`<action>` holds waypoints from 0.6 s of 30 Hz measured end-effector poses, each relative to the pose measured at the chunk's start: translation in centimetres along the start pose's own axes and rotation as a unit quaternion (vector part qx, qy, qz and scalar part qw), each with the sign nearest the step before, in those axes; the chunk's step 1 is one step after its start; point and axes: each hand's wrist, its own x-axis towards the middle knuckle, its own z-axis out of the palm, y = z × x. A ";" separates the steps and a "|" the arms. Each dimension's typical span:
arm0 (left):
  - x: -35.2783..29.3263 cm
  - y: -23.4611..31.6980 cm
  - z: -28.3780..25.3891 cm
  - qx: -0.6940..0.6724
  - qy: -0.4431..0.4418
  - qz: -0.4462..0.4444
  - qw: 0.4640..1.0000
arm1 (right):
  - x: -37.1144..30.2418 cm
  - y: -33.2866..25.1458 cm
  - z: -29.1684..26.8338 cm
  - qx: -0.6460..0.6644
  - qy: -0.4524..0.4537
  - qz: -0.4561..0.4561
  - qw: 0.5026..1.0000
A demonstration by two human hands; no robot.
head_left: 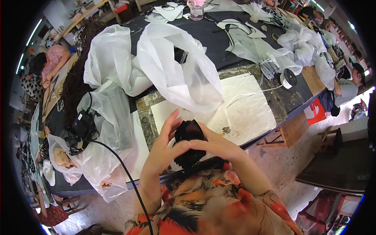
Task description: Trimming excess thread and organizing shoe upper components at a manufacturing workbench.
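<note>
Close to my body, at the near edge of the work surface, both hands are around a dark bundle [190, 131] of thin black pieces with uneven edges; I cannot make out the material. My left hand [166, 143] curves along its left side, with the upper fingers lifted and partly spread. From the right, my right hand [215, 143] wraps it, its fingers mostly hidden behind. The two thumbs meet across the front of the bundle. Just beyond lies a stained white sheet [250, 105], and an opened, translucent white plastic bag [176, 74] stands on its far left part.
More plastic bags [107, 58] crowd the left, beside a black power adapter [84, 125] whose cable [121, 160] runs toward me. A spool [288, 78] trails white cord over the sheet. A pink-lidded bottle [196, 11] stands far back. Other people sit at left and right.
</note>
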 end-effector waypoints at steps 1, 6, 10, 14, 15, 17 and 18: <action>-0.6 -0.7 0.0 0.033 0.024 -0.015 0.999 | 0.4 0.2 0.2 0.001 -0.004 -0.002 1.000; -2.0 -1.9 0.3 -0.032 0.081 -0.052 0.995 | 3.2 1.8 0.1 -0.136 0.017 -0.026 0.990; -2.1 -2.3 -0.4 -0.092 0.090 -0.041 0.991 | 5.7 -2.9 -2.4 -0.253 -0.043 0.037 0.966; -2.6 -2.7 -0.8 -0.046 0.095 -0.051 0.993 | 10.0 -8.2 -9.0 -0.396 0.165 -0.067 0.901; -1.9 -2.4 0.3 0.017 0.092 0.003 0.996 | 11.3 -6.2 -16.4 -0.220 0.366 -0.286 0.858; -2.1 -2.9 0.2 0.077 0.130 0.040 0.988 | 9.8 -8.7 -17.3 -0.014 0.503 -0.215 0.837; -2.0 -3.0 0.4 0.267 0.155 0.096 0.946 | 9.2 -9.0 -18.2 -0.122 0.551 -0.182 0.805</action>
